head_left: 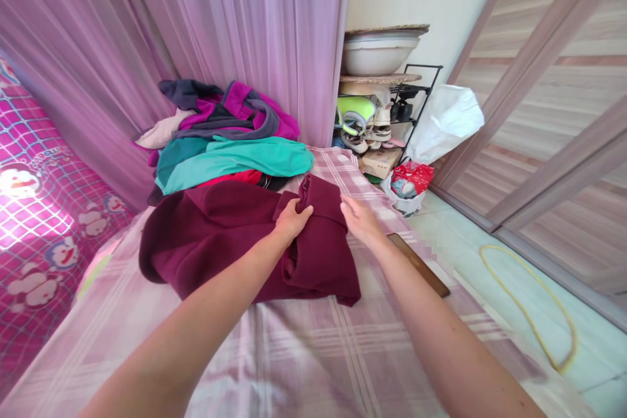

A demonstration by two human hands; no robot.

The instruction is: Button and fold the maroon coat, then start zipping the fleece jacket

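Note:
A maroon garment (pixel 215 228) of thick cloth lies in front of me on the bed, its right end folded over into a bulky layer. Its exact kind does not show. My left hand (pixel 292 221) is closed on the inner edge of this fold, thumb on top and fingertips partly hidden in the cloth. At the fold's right edge, my right hand (pixel 361 219) grips the same garment, with some of its fingers out of sight behind the cloth. The garment's left part spreads loose and rounded.
Behind the garment is a pile of clothes with a teal piece (pixel 240 157) and a purple-grey piece (pixel 245 111). A brown phone-like slab (pixel 420 264) lies by my right forearm on the checked bedsheet (pixel 313 353). A shoe rack (pixel 414 111) stands beyond the bed.

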